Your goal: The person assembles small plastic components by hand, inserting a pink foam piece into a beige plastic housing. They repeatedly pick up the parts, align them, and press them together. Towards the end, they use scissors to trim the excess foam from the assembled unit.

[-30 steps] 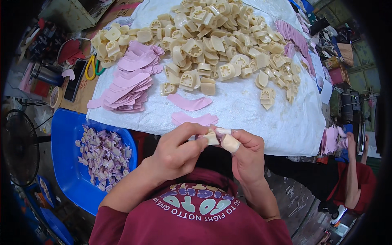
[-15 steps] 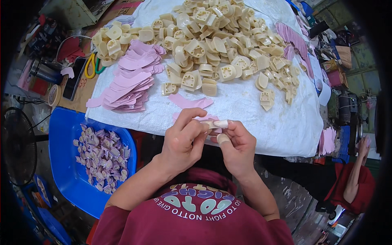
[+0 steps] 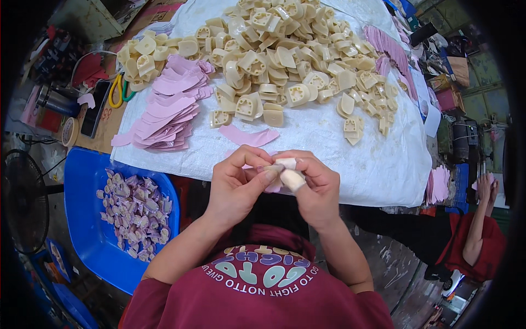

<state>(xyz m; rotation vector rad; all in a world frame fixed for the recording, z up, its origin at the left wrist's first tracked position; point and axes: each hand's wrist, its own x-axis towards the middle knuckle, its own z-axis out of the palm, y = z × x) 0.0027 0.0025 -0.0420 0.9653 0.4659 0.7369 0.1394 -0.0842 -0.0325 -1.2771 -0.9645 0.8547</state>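
Left hand (image 3: 233,183) and right hand (image 3: 320,189): fingers (image 3: 256,185) of both clamped on one small piece (image 3: 280,168), mostly hidden, above the near edge of the desk (image 3: 356,170); white coverings (image 3: 293,180) on right thumb and forefinger. Beyond: one loose pink strip (image 3: 249,136), pink stack (image 3: 170,107), heaped beige pieces (image 3: 285,57). Leftward: blue tub (image 3: 82,219), purplish pieces (image 3: 137,214) inside

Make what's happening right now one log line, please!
Left hand: pinching small piece, mostly hidden | Right hand: at same piece | Blue tub: purplish pieces inside | White sheet: cream pieces, pink strips on top
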